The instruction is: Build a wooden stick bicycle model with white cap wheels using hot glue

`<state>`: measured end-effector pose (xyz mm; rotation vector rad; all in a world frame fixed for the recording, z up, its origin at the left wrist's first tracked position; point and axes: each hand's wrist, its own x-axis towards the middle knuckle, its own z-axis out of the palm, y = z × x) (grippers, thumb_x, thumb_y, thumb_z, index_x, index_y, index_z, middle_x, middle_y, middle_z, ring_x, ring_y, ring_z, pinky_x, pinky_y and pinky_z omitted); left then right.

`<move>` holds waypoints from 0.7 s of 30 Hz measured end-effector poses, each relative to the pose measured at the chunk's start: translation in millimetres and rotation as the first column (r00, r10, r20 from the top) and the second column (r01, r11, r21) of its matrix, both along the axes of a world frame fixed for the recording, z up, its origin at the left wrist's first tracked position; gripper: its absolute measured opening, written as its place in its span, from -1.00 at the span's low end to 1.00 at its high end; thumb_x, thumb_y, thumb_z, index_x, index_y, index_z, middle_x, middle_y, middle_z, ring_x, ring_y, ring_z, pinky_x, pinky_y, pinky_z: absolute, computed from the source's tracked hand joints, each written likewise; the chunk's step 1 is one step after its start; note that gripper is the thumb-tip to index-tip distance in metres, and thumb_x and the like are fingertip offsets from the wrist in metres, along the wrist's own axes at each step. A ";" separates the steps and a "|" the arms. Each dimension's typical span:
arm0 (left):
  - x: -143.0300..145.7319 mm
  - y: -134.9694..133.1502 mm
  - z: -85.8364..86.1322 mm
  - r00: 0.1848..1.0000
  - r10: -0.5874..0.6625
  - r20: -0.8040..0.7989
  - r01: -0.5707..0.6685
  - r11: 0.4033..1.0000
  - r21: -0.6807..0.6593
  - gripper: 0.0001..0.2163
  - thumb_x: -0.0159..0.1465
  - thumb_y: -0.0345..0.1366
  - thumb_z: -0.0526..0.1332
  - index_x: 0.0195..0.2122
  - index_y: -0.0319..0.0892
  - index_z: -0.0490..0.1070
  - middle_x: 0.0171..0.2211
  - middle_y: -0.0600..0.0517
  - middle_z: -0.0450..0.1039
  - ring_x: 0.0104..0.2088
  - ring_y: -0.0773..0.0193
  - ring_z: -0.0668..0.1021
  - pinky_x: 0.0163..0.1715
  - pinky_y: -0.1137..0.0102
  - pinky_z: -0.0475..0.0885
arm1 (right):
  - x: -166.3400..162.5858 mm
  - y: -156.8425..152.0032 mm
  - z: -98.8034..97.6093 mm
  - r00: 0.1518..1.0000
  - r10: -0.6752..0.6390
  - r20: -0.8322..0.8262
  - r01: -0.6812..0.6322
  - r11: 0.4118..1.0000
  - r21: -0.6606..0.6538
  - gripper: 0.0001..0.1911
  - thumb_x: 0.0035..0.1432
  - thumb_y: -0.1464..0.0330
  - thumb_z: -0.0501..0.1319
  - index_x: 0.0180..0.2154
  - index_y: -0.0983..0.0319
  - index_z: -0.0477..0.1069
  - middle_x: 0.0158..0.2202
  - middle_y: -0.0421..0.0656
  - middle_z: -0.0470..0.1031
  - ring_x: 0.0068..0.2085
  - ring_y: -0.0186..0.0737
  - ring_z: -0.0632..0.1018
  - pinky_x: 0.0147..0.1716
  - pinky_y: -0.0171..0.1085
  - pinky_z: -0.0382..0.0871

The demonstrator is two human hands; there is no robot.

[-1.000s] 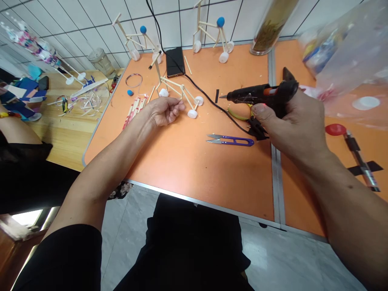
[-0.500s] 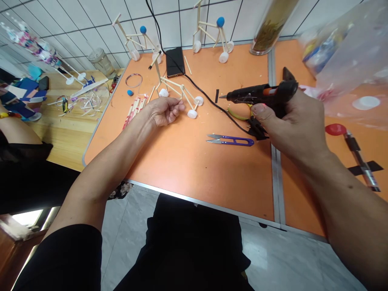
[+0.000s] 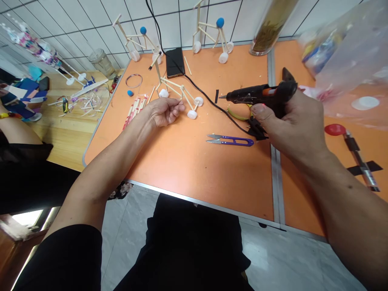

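Observation:
My right hand [image 3: 292, 121] is wrapped round the grip of a black glue gun [image 3: 254, 95], its nozzle pointing left over the orange table. My left hand [image 3: 166, 112] is closed in a pinch at a stick of a small wooden tricycle frame [image 3: 172, 83], which stands on white round wheels. The fingers partly hide the pinched stick. Under the glue gun lie yellow-handled pliers [image 3: 238, 114], partly covered. Purple thread snips [image 3: 235, 140] rest on the table between my hands. By my left wrist are several red-and-white wrapped sticks [image 3: 133, 111] and a blue ball [image 3: 130, 93].
Two similar tricycle frames with blue balls [image 3: 220, 23] stand along the tiled wall. A phone [image 3: 175, 62] lies beneath a black cable [image 3: 200, 89]. A glass jar [image 3: 266, 36] and plastic bag [image 3: 348, 60] are at the right, near a pen [image 3: 360, 159]. Another person's arm [image 3: 18, 131] shows at left.

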<state>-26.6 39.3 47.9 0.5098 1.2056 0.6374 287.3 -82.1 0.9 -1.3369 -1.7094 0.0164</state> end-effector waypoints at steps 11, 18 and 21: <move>-0.6 0.2 0.2 0.999 -0.028 -0.015 0.029 0.999 0.014 -0.68 0.68 -0.46 0.09 -0.23 -0.24 0.52 -0.59 -0.02 0.59 -0.78 0.46 0.42 -0.75 0.66 0.24 | -1.1 -0.8 0.7 1.000 -0.016 0.015 0.017 0.999 -0.039 -0.41 0.50 -0.17 0.28 0.10 0.15 0.73 -0.16 -0.14 0.78 -0.18 -0.06 0.75 -0.19 -0.07 0.60; -1.7 0.2 -1.1 1.000 0.014 0.014 -0.014 1.000 -0.026 -0.74 0.63 -0.45 0.12 -0.04 -0.23 0.64 -0.58 -0.04 0.62 -0.77 0.41 0.44 -0.75 0.63 0.27 | -2.2 -0.6 1.7 0.999 -0.045 -0.006 0.044 0.997 -0.059 -0.40 0.43 -0.19 0.30 0.06 0.16 0.73 -0.21 -0.11 0.77 -0.22 0.00 0.73 -0.20 -0.02 0.60; -1.3 0.1 -1.2 1.000 0.024 0.012 -0.024 0.999 -0.024 -0.74 0.62 -0.45 0.12 0.00 -0.24 0.65 -0.58 -0.04 0.63 -0.77 0.41 0.44 -0.74 0.63 0.29 | -2.0 -0.6 1.7 0.999 -0.044 -0.006 0.044 0.997 -0.061 -0.44 0.41 -0.15 0.31 0.03 0.16 0.74 -0.22 -0.11 0.77 -0.22 -0.01 0.72 -0.20 -0.03 0.58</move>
